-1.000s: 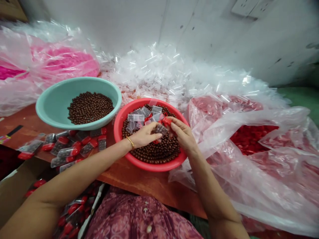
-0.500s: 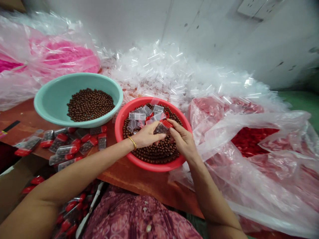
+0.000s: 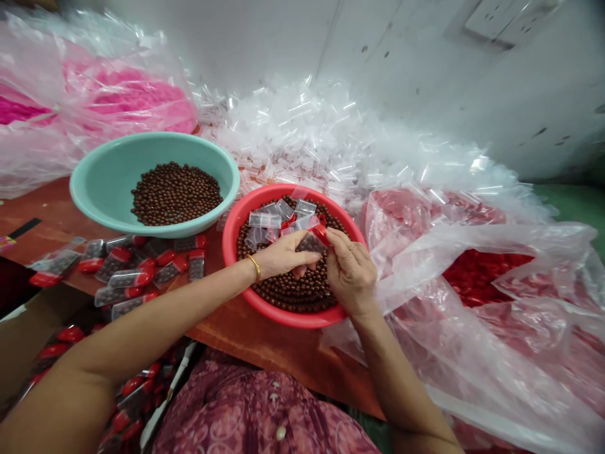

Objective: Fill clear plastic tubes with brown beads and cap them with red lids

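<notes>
Over a red basin [image 3: 230, 271], my left hand [image 3: 280, 257] grips a small clear plastic container [image 3: 311, 243] with dark brown balls inside. Its red cap [image 3: 322, 232] points up and to the right, where the curled fingers of my right hand [image 3: 352, 270] pinch it. Whether the cap is fully seated cannot be made out. Below my hands the basin holds many brown balls [image 3: 288, 294]. Several clear containers [image 3: 265, 220] and a few red caps lie on the balls at the back of the basin.
A turquoise basin [image 3: 101, 189] of brown balls stands to the left. Filled red-capped containers [image 3: 127, 277] lie before it, with more in a box [image 3: 47, 315] below. Clear empties [image 3: 307, 132] are heaped behind. A plastic bag [image 3: 472, 353] of red pieces is at right, a pink bag [image 3: 127, 101] far left.
My right hand's fingers have curled in more tightly at the red cap, and the hand has turned. My left hand still holds the container in nearly the same place. The view has shifted slightly.
</notes>
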Demonstrator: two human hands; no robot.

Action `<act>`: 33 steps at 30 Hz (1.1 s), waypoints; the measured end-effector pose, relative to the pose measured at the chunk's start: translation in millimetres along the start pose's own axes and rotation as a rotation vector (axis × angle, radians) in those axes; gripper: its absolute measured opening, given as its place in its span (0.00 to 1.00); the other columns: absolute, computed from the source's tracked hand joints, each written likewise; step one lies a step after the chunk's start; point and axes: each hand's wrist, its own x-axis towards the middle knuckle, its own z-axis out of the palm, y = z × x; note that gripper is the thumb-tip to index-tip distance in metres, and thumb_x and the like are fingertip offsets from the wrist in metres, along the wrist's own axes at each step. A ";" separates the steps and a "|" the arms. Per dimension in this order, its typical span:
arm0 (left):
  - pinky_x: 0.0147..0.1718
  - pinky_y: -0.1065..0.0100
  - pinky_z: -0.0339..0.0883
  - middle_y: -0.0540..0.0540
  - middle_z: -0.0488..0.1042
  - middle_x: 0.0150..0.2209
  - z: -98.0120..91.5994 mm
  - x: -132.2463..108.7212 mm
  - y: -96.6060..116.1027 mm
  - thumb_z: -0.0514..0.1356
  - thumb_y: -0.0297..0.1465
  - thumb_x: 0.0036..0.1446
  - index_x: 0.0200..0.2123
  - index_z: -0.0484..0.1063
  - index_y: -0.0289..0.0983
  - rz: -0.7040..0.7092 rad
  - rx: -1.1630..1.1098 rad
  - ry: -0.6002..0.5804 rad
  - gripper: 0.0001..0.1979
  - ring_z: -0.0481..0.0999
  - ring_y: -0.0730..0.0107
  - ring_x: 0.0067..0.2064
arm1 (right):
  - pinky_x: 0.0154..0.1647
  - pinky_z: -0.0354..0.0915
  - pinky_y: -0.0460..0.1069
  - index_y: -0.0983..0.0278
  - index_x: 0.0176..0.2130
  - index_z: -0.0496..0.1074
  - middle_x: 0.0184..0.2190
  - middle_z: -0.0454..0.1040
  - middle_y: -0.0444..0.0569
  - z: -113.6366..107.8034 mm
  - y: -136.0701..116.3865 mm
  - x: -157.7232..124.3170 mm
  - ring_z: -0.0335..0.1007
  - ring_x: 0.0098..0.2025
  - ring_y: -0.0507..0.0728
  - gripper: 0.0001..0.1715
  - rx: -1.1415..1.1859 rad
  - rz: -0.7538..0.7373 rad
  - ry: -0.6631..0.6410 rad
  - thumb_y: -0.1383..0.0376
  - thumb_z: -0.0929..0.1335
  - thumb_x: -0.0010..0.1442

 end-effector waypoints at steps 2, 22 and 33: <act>0.16 0.79 0.54 0.58 0.65 0.20 0.4 0.6 0.2 0.61 0.30 0.50 0.33 0.59 0.35 0.014 0.012 0.015 0.11 0.61 0.86 0.16 | 0.45 0.70 0.52 0.58 0.51 0.70 0.46 0.76 0.52 -2.7 0.6 0.2 0.75 0.44 0.56 0.22 -0.044 -0.014 -0.020 0.73 0.61 0.60; 0.14 0.78 0.53 0.60 0.61 0.17 1.9 2.4 -1.2 0.62 0.29 0.47 0.36 0.64 0.33 0.004 -0.012 0.028 0.13 0.60 0.85 0.14 | 0.43 0.73 0.51 0.58 0.53 0.68 0.42 0.78 0.49 -12.1 -17.3 5.7 0.76 0.40 0.56 0.25 0.205 0.209 -0.105 0.73 0.64 0.57; 0.14 0.78 0.58 0.57 0.63 0.19 -2.0 3.8 -1.0 0.64 0.31 0.43 0.33 0.64 0.33 0.072 -0.263 -0.056 0.15 0.61 0.83 0.17 | 0.45 0.72 0.49 0.59 0.52 0.70 0.45 0.77 0.46 -24.9 -19.9 27.7 0.76 0.43 0.56 0.22 0.299 0.239 -0.249 0.70 0.63 0.59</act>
